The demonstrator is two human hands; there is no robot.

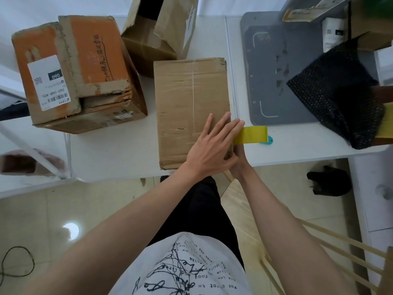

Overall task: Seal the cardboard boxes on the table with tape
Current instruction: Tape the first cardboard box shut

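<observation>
A plain brown cardboard box (187,99) lies flaps closed at the table's front edge. My left hand (212,145) rests flat on its near right corner, with straight fingers reaching over the right edge onto a yellow tape roll (254,134). My right hand (239,159) comes up beside the box's right side and holds the roll from below. Most of its fingers are hidden under my left hand. An orange box (74,71) with a white label sits at the left. A torn open box (157,30) stands behind.
A grey mat (268,67) and a black mesh bag (340,92) lie on the right table (297,150). A small teal piece (269,141) peeks from behind the tape. A wooden chair (319,252) is at my right, and a black object (328,182) lies on the floor.
</observation>
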